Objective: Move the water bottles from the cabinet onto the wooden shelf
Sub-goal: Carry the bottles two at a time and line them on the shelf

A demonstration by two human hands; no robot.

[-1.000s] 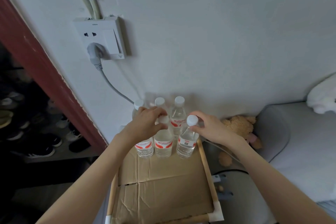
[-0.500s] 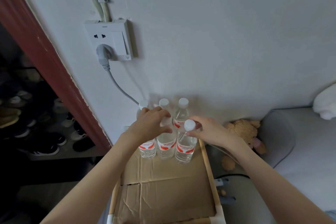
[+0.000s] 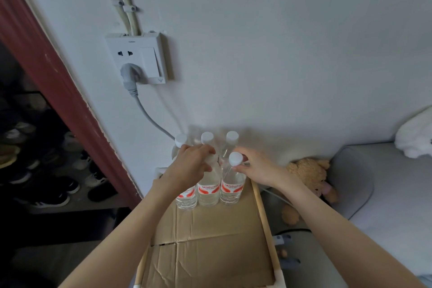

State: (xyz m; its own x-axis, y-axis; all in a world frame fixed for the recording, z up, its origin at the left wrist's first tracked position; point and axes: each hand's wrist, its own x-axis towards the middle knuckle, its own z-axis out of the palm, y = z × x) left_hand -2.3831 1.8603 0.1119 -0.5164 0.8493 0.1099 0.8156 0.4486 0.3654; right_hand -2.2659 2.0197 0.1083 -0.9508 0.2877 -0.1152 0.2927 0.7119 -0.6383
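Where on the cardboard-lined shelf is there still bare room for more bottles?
Free: the cardboard in front of the bottles, between the wooden side rails, toward the near edge. Crowded: the wall end, where bottles stand tightly packed and the left hand and right hand rest on their tops.

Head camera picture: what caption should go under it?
Two hands, left and right, hold water bottles standing on a cardboard-lined wooden shelf.

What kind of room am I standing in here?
Probably a bedroom or small living room at home: a stuffed bear lies beside grey bedding, a shoe rack fills the doorway at left, and a wall socket has a plug in it.
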